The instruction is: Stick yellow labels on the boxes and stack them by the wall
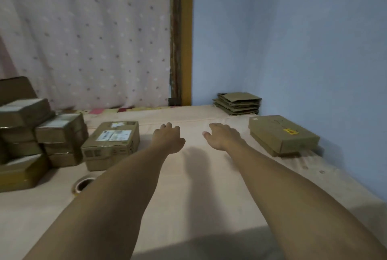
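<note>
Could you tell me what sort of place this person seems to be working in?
Probably a room in a home used for packing parcels, not a warehouse. A dotted curtain hangs at the back, the work surface looks like a cloth-covered bed or mattress, and taped boxes and flattened cartons are piled on it.

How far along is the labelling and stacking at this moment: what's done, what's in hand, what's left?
Done: one flat box bearing a yellow label lies against the blue wall, seemingly atop another. In hand: nothing; the left hand and right hand hover empty over the bed. Left: the box with a white shipping label and the pile of boxes on the left show no yellow labels.
</note>
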{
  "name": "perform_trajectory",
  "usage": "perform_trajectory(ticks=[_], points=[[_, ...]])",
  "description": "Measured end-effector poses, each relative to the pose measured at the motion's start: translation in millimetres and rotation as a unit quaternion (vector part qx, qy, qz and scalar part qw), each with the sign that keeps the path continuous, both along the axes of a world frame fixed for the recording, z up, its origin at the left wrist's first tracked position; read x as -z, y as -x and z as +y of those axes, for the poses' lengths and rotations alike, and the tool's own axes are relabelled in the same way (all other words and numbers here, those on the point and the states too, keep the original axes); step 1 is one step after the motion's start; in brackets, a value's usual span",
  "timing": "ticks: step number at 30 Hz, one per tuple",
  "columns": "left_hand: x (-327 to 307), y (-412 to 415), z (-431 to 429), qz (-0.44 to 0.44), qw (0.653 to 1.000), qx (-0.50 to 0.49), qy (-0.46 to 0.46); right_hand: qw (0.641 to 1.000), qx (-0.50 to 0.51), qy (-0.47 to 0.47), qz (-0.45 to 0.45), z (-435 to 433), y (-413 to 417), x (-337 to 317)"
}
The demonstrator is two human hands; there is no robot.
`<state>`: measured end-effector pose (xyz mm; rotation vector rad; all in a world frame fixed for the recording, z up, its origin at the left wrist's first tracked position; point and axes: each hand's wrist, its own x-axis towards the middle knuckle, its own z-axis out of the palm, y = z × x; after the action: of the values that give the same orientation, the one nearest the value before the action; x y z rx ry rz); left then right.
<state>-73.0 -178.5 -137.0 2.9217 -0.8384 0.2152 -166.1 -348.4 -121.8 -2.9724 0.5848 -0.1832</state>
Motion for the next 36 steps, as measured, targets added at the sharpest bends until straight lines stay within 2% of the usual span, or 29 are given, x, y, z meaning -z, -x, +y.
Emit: perform_trajectory(ticks=[7, 14, 22, 26, 30, 36], points=[[-20.9, -36.2, 141.2, -0.019, 0.991, -0.133, -0.012, 0.993, -0.101, 0.049, 0.019, 117.9, -58.9, -20.1], [-13.4, -65.3, 217.2, 0.091, 0.948, -0.267, 0.150, 0.991, -0.131, -0.010, 0.014, 195.4, -104.1, -6.3], [10.6, -83.0, 234.6, 0.211, 0.887, -0.263, 0.315, 0.972, -0.143, -0.184, 0.039, 222.1, -145.3, 34.3], [15.9, -87.3, 230.3, 0.227, 0.868, -0.253, 0.361, 0.949, -0.134, -0.284, 0.018, 228.5, -152.0, 44.2], [14.2, -82.0, 224.3, 0.212, 0.868, -0.250, 0.373, 0.929, -0.065, -0.364, -0.033, 219.7, -152.0, 43.5], [-0.2, -58.6, 197.5, 0.272, 0.866, -0.234, 0.349, 0.914, 0.012, -0.401, -0.065, 180.9, -131.5, 43.9]])
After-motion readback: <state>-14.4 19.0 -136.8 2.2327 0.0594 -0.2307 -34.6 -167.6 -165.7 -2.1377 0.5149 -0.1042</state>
